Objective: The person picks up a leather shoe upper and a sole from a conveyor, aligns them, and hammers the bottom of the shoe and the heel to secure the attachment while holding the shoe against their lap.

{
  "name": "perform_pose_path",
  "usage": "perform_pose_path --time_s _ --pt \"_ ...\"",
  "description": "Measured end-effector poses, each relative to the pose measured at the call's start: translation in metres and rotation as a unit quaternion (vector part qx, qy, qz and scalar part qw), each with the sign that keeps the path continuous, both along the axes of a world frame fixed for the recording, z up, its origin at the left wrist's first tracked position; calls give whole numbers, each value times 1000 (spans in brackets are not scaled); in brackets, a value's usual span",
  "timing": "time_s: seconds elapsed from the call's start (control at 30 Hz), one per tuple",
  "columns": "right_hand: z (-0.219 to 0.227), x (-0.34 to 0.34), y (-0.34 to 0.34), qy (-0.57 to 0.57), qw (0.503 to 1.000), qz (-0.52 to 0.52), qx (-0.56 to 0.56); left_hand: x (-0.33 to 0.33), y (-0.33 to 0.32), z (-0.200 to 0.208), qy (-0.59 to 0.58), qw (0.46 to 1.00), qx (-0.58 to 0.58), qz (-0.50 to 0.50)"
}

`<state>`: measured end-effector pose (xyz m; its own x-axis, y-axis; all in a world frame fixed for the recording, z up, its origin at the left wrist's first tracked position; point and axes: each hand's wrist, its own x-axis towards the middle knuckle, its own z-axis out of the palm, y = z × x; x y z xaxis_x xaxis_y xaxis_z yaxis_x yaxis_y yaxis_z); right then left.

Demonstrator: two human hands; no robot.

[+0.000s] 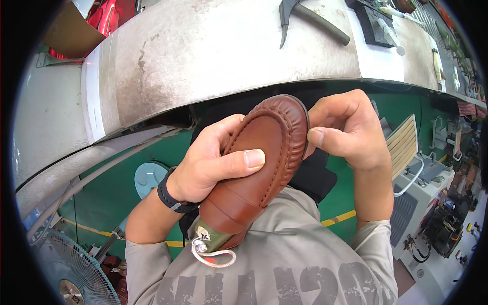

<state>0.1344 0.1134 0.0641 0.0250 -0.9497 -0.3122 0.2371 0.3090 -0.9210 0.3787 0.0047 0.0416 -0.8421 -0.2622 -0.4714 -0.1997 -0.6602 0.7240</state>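
Note:
A brown leather loafer (254,152), with gathered pleats and stitching round its toe, is held over my lap, toe pointing up and away. My left hand (211,160) grips it from the left, thumb pressed on top of the vamp and fingers round the side. At the right of the toe, my right hand (345,129) is closed, thumb and bent forefinger against the dark sole edge; its other fingertips are hidden. A green shoe last (213,235) shows at the heel opening, with a white cord loop (223,262) hanging from it.
Ahead lies a worn pale worktable (218,56) with a hammer (315,23), a black block (373,25) and a syringe (391,36). A fan (71,272) stands low at left, near a blue round stool (150,178). A slatted chair (404,145) is at right.

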Motion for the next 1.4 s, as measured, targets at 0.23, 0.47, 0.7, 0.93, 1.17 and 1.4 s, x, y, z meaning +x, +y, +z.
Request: perform_pose_path --time_s 0.23,0.47,0.7,0.93,1.17,1.4 --pt "-1 3 1 -32 999 -6 -3 1 0 -1 4 1000 -16 -12" --pt "-6 5 1 -58 998 -8 -21 2 2 -3 8 1000 -15 1" --pt "-6 5 0 -65 998 -8 -17 2 3 -4 9 1000 -18 9" --pt "-6 3 -2 -107 993 5 -47 8 -3 -8 85 996 39 15" --pt "-2 27 -8 15 997 -74 -22 -1 -11 11 63 995 -24 73" --pt "4 45 -4 345 877 61 -328 -3 -70 1 115 940 90 309"
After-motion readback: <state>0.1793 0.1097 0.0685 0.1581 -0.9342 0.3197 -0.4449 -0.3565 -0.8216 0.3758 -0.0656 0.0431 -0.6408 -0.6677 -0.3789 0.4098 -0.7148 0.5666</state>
